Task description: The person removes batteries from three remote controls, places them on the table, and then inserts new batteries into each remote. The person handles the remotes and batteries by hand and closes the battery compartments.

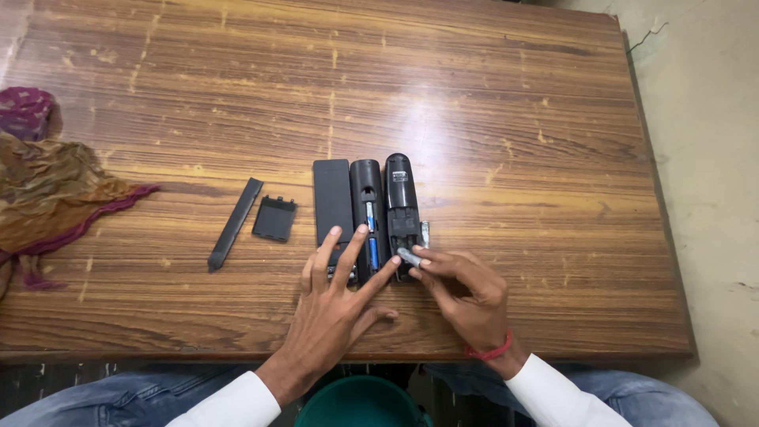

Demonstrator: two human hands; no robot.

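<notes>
Worn wooden boards, scratched and glossy under the light, make up the counter (490, 119) that fills the view, with a pale floor past its right edge.

At the near middle, the right hand (462, 289) pinches a small silver battery (409, 256) between thumb and fingertips, holding its end at the open compartment of the right remote (402, 207), a black unit lying face down. Another small silver battery (425, 233) lies on the wood, touching that remote's right side. The left hand (336, 304) is spread flat, fingers fanned out; its fingertips rest on the near ends of the left remote (332, 202) and the middle remote (367, 205), and the index finger stretches toward the battery the other hand holds. The middle remote's back is open, and a blue-and-silver battery (371, 241) sits in its bay. The left remote looks closed, or at least shows no open bay.

Further left on the counter lie a small square black cover (274, 219) and, beside it, a long narrow black cover (234, 224), both loose and well apart from the remotes. At the far left edge sits a bundle of brown and maroon cloth (47, 194).

Judging from this, two backs are off, one bay is filled, the right bay is not yet filled, and both covers remain to be fitted
</notes>
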